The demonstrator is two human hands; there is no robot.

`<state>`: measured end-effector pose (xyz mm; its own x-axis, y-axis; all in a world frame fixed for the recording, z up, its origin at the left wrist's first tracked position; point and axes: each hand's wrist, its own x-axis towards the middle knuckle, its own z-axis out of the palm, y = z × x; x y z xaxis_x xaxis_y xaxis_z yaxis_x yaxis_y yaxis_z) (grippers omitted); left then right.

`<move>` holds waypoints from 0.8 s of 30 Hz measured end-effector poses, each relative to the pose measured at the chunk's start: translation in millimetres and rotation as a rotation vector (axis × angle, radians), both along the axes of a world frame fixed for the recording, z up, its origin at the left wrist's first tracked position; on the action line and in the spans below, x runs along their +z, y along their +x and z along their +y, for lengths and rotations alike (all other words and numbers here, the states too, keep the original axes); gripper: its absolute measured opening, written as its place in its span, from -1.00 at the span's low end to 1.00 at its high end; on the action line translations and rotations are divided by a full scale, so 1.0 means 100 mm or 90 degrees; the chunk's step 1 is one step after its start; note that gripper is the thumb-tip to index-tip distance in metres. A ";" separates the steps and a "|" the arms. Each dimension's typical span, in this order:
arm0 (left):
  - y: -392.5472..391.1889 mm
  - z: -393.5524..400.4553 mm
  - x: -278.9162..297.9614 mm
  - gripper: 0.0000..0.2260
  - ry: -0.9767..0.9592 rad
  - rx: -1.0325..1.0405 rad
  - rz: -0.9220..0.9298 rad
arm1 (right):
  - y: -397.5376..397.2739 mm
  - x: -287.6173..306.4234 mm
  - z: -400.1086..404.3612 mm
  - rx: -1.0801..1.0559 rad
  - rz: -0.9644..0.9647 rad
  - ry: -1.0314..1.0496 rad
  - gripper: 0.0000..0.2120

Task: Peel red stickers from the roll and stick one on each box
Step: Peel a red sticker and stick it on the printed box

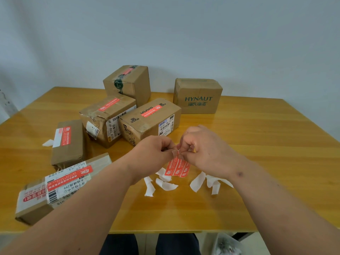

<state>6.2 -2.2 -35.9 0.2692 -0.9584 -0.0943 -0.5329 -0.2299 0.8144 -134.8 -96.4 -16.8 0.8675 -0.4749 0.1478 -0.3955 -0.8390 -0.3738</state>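
Note:
Both hands meet over the middle of the wooden table (257, 137). My left hand (156, 153) and my right hand (206, 150) pinch the top end of a short strip of red stickers (177, 168), which hangs down between them. Several cardboard boxes stand to the left and behind. The near-left flat box (55, 188), the long box (67, 144), the taped box (104, 118), the DAYIA box (150, 120) and the tall rear box (128, 83) each show a red sticker. The HYNAUT box (197, 96) at the back right shows none.
Several curled white backing scraps (165, 184) lie on the table under and beside my hands, more at the right (207, 181), and one at the far left (48, 143). A clear bag of scraps (226, 245) sits below the table's front edge, by my knees.

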 end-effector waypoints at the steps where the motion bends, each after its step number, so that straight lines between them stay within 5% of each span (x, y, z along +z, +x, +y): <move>1: 0.01 0.00 0.01 -0.82 0.004 -0.004 0.000 | 0.00 0.01 -0.01 -0.002 0.001 0.002 -0.82; 7: 0.03 0.00 0.08 -0.83 -0.007 -0.003 -0.004 | 0.01 0.07 -0.05 -0.052 0.024 0.008 -0.72; 24: 0.06 0.00 0.06 -0.81 0.008 0.030 0.022 | 0.04 0.05 -0.05 -0.030 0.042 -0.021 -0.83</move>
<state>12.1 -2.2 -29.9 0.3104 -0.9434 -0.1165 -0.4931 -0.2646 0.8288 -130.6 -101.5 -11.7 0.8529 -0.5109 0.1075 -0.4573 -0.8304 -0.3183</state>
